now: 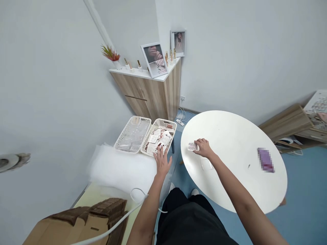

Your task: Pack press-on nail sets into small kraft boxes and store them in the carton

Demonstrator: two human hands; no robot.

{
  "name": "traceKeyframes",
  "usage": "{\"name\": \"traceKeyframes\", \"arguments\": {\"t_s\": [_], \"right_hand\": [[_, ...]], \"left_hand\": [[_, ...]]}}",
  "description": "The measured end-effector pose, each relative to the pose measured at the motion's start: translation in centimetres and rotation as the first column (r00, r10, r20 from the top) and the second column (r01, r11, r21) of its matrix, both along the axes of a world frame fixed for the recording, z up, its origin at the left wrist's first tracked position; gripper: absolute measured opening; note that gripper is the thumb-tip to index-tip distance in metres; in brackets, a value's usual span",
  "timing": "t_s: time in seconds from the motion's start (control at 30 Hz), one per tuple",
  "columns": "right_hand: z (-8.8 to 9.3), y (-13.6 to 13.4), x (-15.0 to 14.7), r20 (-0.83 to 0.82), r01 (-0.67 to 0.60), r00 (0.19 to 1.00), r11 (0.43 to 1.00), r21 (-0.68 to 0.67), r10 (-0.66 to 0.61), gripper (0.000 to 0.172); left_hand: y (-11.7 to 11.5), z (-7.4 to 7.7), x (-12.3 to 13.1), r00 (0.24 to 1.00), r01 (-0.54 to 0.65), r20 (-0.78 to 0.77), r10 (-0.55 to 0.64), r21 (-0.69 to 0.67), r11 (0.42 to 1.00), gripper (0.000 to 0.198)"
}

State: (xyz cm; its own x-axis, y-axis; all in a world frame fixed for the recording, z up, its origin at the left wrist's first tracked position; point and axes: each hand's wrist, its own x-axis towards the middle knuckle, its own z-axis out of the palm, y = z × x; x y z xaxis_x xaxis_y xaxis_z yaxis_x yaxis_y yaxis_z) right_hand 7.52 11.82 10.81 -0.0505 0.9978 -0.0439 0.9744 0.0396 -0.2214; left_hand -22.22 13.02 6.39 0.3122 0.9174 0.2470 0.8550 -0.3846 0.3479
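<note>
My right hand holds a small card of nail-like pieces over the left part of the white oval table. Below that hand, a clear square case lies on the tabletop. To the left, my left hand has its fingers spread at the front edge of a white basket filled with small printed cards and dark red pieces. Whether its fingertips touch the cards cannot be made out.
A second basket holds clear plastic cases. White wrap and folded cardboard lie at the lower left. Behind stands a wooden cabinet with framed pictures. A blurred purple item rests on the table's right side.
</note>
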Motion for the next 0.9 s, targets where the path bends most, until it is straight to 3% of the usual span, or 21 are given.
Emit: {"name": "traceKeyframes", "arguments": {"t_s": [0.17, 0.3, 0.4, 0.57, 0.8, 0.9], "right_hand": [[-2.6, -6.6, 5.5, 0.058, 0.048, 0.997, 0.991, -0.126, -0.041, 0.048], [-4.5, -10.0, 6.9, 0.061, -0.004, 0.998, 0.983, -0.182, 0.016, 0.050], [-5.9, -11.0, 7.0, 0.047, -0.020, 0.998, 0.983, -0.183, 0.029, 0.052], [-7.3, -11.2, 6.8, 0.009, -0.054, 0.998, 0.982, -0.180, 0.057, 0.056], [-8.1, -11.2, 6.7, -0.082, -0.049, 0.996, 0.985, -0.165, 0.035, 0.062], [-9.1, -11.9, 7.2, -0.178, 0.099, 0.977, 0.989, -0.112, -0.118, 0.062]], "left_hand": [[-3.9, -1.0, 6.7, 0.976, 0.214, 0.068, -0.208, -0.087, 0.973, 0.057], [-6.8, -3.5, 11.6, 0.921, 0.383, 0.038, -0.387, -0.269, 0.884, 0.072], [-8.2, -5.1, 14.0, 0.894, 0.397, -0.035, -0.447, -0.399, 0.827, 0.077], [-9.2, -6.5, 15.9, 0.844, 0.378, -0.149, -0.514, -0.513, 0.770, 0.078], [-10.3, -6.4, 16.7, 0.830, 0.366, -0.168, -0.533, -0.558, 0.745, 0.079], [-10.5, -6.3, 16.8, 0.850, 0.354, -0.153, -0.505, -0.543, 0.761, 0.078]]}}
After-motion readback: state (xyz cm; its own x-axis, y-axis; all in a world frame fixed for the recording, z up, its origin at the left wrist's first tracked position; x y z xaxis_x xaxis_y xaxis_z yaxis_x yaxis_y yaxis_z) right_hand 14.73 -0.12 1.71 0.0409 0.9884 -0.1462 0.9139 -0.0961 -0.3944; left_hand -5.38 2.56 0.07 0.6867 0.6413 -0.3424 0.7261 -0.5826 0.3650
